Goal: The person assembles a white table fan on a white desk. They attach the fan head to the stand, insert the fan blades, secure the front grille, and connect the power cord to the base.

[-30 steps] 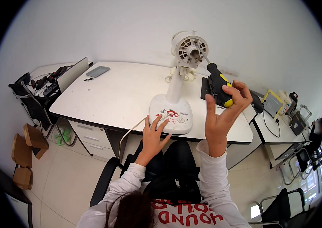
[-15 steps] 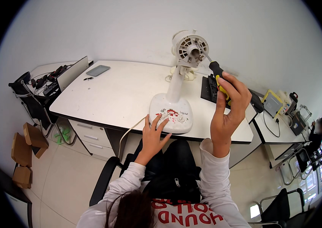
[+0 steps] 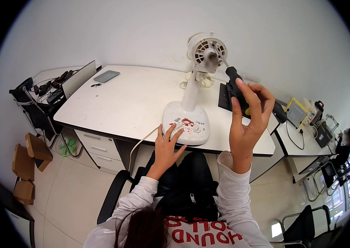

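A white electric fan (image 3: 190,91) without blades or guard stands upright near the front edge of the desk. Its round slotted motor housing (image 3: 200,52) is bare at the front. Between its fingers my right hand (image 3: 250,109) grips a black and yellow screwdriver (image 3: 233,74). The shaft slants up and left, its tip at the face of the housing; whether it sits in a screw cannot be made out. My left hand (image 3: 166,146) lies with fingers spread on the front of the fan's base, over the printed panel with knobs.
Behind my right hand lies a black tray-like item (image 3: 226,99) on the white desk (image 3: 121,103). A grey tray (image 3: 107,76) and a small black item (image 3: 96,85) lie far left. Cardboard boxes (image 3: 24,169) sit on the floor. Another person (image 3: 343,146) is at the far right.
My right fingers have shifted and turned round the screwdriver handle, so its yellow part shows less. The tip stays at the housing. My left hand has not moved.
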`<state>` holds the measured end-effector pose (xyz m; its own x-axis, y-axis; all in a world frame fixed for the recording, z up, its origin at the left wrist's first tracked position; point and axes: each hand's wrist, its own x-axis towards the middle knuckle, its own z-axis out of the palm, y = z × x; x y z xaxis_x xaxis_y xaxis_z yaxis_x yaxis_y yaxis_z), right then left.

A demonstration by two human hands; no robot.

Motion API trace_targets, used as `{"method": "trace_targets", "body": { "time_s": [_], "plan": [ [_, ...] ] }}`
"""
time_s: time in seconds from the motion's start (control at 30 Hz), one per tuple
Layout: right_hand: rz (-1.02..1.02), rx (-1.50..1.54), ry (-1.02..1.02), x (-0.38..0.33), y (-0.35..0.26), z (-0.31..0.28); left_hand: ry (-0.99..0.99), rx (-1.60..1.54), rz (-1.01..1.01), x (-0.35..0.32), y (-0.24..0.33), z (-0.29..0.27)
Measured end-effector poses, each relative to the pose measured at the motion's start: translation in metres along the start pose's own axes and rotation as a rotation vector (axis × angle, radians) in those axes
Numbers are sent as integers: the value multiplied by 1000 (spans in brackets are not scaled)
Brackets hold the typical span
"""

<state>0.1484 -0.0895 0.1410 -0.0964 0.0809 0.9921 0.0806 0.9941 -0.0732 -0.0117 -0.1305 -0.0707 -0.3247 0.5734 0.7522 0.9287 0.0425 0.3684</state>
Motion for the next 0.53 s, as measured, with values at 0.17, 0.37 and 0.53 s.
{"method": "trace_targets", "body": {
  "time_s": [0.17, 0.37, 0.53],
  "plan": [
    [-55, 35, -15, 5, -6, -1, -1, 0, -3, -1, 0, -1],
    [41, 62, 16, 1, -4, 2, -3, 0, -9, 0, -1, -2],
    [6, -80, -94, -2, 13, -11, 2, 4, 0, 0, -1, 0]
  ]
}}
